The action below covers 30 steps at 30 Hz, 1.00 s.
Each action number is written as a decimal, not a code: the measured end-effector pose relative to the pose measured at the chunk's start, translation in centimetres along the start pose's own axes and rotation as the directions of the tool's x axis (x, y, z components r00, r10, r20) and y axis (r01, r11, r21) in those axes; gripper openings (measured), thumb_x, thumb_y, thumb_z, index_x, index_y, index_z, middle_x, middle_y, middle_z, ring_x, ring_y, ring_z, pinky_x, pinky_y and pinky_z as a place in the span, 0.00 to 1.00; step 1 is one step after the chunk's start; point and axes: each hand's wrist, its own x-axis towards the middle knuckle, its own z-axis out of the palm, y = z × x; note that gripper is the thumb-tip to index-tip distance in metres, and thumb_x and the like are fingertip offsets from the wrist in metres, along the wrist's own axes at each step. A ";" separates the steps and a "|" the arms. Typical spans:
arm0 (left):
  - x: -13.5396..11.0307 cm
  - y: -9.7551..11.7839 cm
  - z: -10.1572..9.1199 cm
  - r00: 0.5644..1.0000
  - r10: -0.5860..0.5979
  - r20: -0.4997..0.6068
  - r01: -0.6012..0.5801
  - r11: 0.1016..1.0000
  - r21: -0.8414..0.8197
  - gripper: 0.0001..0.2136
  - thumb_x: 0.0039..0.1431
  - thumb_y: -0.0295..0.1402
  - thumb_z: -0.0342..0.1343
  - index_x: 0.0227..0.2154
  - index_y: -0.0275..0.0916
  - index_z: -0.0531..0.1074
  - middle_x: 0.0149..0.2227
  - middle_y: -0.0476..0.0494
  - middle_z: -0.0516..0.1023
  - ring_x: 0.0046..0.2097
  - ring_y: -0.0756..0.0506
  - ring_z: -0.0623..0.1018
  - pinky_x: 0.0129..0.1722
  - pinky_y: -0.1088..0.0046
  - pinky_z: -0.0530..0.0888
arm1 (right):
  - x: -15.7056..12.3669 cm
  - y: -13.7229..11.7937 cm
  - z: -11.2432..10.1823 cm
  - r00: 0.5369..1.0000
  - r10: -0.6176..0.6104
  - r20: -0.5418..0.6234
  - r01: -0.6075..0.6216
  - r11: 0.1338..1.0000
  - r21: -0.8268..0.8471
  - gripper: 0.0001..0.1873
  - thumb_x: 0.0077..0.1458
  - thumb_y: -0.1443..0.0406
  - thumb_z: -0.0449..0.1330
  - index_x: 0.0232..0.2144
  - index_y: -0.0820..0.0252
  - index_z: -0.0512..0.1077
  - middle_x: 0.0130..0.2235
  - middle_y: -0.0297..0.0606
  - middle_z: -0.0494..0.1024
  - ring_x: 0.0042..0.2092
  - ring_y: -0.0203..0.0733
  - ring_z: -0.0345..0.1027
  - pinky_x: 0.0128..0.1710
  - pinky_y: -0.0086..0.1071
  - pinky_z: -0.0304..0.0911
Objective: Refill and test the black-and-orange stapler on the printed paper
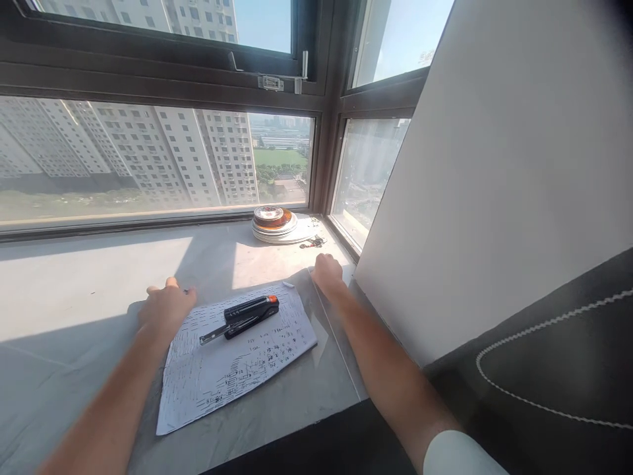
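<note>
The black, orange-tipped plastic stapler [254, 321], metal tray [212, 335] protruding, lies untouched on white handwritten paper [185, 396]; handling appears not begun. Left hand [165, 305]: fingers loosely spread. Right hand [328, 270]: fingers curled; contents cannot be told.

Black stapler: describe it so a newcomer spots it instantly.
On the windowsill, find the handwritten paper. The black stapler lies on it: long and dark, with an orange end and a thin metal strip sticking out, unlike the round stack near the window frame.
</note>
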 end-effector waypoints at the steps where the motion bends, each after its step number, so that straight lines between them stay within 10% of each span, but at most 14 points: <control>1: 0.1 0.0 0.1 1.000 0.009 0.009 -0.009 1.000 -0.002 0.18 0.56 0.51 0.54 0.37 0.40 0.69 0.37 0.33 0.72 0.34 0.28 0.79 0.32 0.56 0.70 | 0.0 0.3 0.3 0.999 0.034 0.014 -0.034 0.999 -0.004 0.18 0.53 0.63 0.75 0.22 0.58 0.69 0.25 0.42 0.73 0.27 0.43 0.73 0.22 0.34 0.64; 6: 0.2 0.3 0.6 0.996 0.090 -0.020 -0.090 0.996 -0.010 0.12 0.52 0.43 0.60 0.28 0.43 0.66 0.21 0.45 0.66 0.34 0.29 0.78 0.33 0.58 0.70 | 0.0 0.0 0.9 0.993 0.090 0.072 -0.097 0.990 0.106 0.17 0.56 0.57 0.73 0.24 0.55 0.71 0.24 0.40 0.71 0.28 0.45 0.73 0.24 0.38 0.66; 13: -0.3 0.9 1.3 0.937 0.294 -0.188 -0.296 0.955 0.017 0.06 0.58 0.31 0.53 0.38 0.41 0.72 0.36 0.36 0.76 0.36 0.35 0.77 0.33 0.65 0.67 | -0.6 -3.4 -2.5 0.980 0.137 0.145 -0.141 0.990 0.011 0.09 0.56 0.71 0.66 0.26 0.59 0.72 0.31 0.42 0.74 0.33 0.43 0.71 0.29 0.34 0.64; 17: -1.2 2.4 1.1 0.839 0.447 -0.311 -0.502 0.856 -0.123 0.09 0.67 0.37 0.50 0.40 0.40 0.73 0.41 0.35 0.77 0.36 0.39 0.77 0.36 0.66 0.69 | -1.5 -6.6 -3.9 0.983 -0.161 -0.091 0.178 0.957 0.231 0.08 0.64 0.72 0.55 0.38 0.59 0.74 0.37 0.41 0.75 0.38 0.43 0.69 0.34 0.33 0.64; 26: -4.8 4.7 0.2 0.652 0.570 -0.499 -0.743 0.611 -0.273 0.13 0.71 0.43 0.53 0.47 0.44 0.80 0.40 0.41 0.82 0.37 0.43 0.78 0.38 0.70 0.69 | -3.6 -10.3 -3.2 0.732 -0.649 -0.205 0.671 0.636 0.381 0.14 0.74 0.60 0.52 0.54 0.58 0.72 0.47 0.44 0.77 0.46 0.45 0.67 0.49 0.40 0.65; 30: -5.0 4.9 0.9 0.446 0.714 -0.540 -0.888 0.427 -0.170 0.10 0.71 0.39 0.56 0.47 0.45 0.81 0.39 0.44 0.84 0.38 0.45 0.80 0.34 0.72 0.71 | -3.6 -10.4 -3.3 0.684 -0.695 -0.222 0.708 0.561 0.429 0.17 0.74 0.58 0.53 0.59 0.54 0.71 0.50 0.43 0.78 0.47 0.45 0.69 0.50 0.41 0.65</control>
